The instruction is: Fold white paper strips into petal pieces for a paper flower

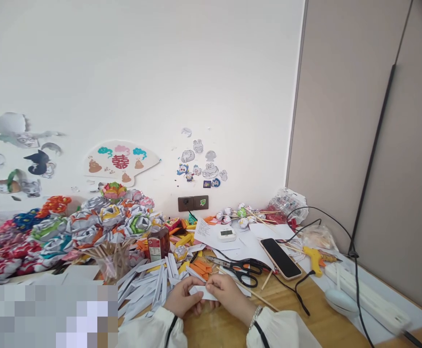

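Both my hands meet at the bottom centre over the wooden desk. My left hand and my right hand pinch a small white folded paper strip between their fingers. White sleeves cover both wrists, and a beaded bracelet sits on my right wrist. Several folded white paper strips lie fanned out just left of my hands. Black-handled scissors lie just beyond my right hand.
A heap of folded paper flowers fills the left back. A clear cup of wooden sticks, a small carton, a phone, a yellow glue gun, a white power strip and black cables lie around.
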The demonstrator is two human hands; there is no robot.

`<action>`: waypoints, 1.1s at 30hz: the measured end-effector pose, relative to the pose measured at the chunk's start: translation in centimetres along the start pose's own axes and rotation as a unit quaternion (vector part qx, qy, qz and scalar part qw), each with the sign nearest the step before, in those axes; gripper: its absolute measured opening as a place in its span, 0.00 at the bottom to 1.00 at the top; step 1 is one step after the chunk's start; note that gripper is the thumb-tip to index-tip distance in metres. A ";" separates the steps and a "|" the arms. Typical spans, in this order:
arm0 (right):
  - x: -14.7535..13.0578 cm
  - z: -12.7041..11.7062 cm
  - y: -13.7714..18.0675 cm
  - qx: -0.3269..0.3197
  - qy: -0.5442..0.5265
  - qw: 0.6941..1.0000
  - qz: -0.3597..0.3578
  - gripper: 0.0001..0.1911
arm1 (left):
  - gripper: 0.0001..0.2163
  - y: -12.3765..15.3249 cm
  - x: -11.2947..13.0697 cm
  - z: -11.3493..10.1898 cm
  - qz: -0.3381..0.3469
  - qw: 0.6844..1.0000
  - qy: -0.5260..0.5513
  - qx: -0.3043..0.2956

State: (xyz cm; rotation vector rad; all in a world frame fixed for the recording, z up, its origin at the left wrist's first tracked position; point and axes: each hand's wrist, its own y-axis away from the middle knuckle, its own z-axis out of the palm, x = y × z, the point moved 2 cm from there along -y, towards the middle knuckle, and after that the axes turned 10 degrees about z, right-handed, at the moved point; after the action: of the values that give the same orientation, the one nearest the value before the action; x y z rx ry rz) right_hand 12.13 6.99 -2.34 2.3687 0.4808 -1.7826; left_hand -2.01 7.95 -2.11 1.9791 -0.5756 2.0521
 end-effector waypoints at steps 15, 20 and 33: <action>-0.7 0.1 0.3 0.028 0.088 0.995 -0.038 0.06 | 0.17 -0.1 -0.1 -0.2 -0.032 0.998 0.045 0.012; -1.7 0.0 0.7 0.064 0.147 0.984 -0.077 0.08 | 0.16 -0.1 0.1 -0.4 -0.037 0.996 0.080 0.021; -2.6 -0.4 1.2 0.083 0.214 0.966 -0.122 0.10 | 0.19 -0.2 -0.2 -0.4 0.009 0.995 0.086 0.051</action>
State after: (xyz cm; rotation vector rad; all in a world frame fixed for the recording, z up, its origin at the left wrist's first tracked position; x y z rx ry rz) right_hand 12.29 5.55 0.21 2.9422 0.7284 -1.4321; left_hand -2.31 8.32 -2.26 1.8311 -0.4628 2.2758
